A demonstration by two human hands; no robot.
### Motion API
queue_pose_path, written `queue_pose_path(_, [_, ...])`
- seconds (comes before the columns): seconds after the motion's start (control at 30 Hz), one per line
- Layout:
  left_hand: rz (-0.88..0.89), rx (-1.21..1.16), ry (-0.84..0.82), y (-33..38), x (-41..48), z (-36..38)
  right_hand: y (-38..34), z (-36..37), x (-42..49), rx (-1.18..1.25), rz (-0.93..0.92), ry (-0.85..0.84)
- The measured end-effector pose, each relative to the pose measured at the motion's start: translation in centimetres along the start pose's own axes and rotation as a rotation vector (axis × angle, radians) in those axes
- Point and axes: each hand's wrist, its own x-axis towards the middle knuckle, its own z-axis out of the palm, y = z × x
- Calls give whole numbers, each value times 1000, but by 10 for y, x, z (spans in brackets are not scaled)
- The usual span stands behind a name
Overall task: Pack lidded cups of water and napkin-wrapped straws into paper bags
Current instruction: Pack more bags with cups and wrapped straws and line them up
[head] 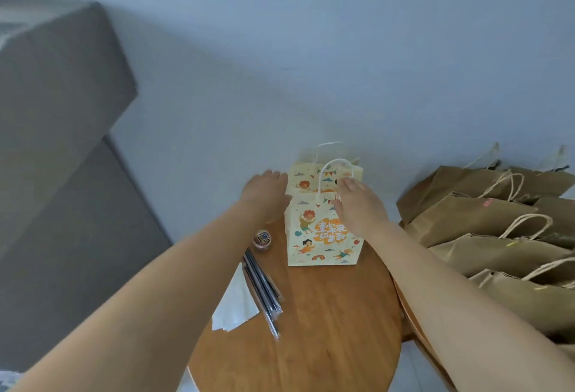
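To our right a heap of brown kraft bags (485, 220) with twisted paper handles lay slumped over one another just beside the tabletop (326, 329), a round slab of warm, grained wood. A grey sofa (62, 111) stood at the left, over a pale floor (311, 65). Near the tabletop's left edge lay a loose bundle of dark straws (261, 286) in clear, glossy sleeves. They partly covered a few white napkins (233, 304) that hung over the rim. Beyond them stood a small clear jar of coloured clips (263, 238). The printed bag (323, 236) stood upright at the far side of the tabletop. It was cream paper with cartoon children, bunting and orange lettering, and had a white twisted handle (334, 161). We could not tell whether the printed panel behind it was its back wall or a second bag. Our left hand (264, 192) lay with straight fingers against the bag's upper left edge, holding nothing. Our right hand (357, 205) rested on the bag's top by the handle, hiding that corner. We could not tell whether its fingers gripped the paper.
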Motion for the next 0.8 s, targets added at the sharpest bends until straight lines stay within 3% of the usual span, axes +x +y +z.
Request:
queue_pose_path(0.3, [-148,18,184,-79,-93,-97,-133,-92,-9,44,-321,228])
queue_pose_path(0.43, [-121,-20,246,-118,-140,-134,-206,-125,-10,81,-440,301])
queue_pose_path(0.67, [-226,-129,469,-228,-231,-186,-365,-176,-12,176,-631,509])
queue_pose_path(0.8, [-306,-98,517,-311,-292,-184,-465,-181,-13,160,-690,496])
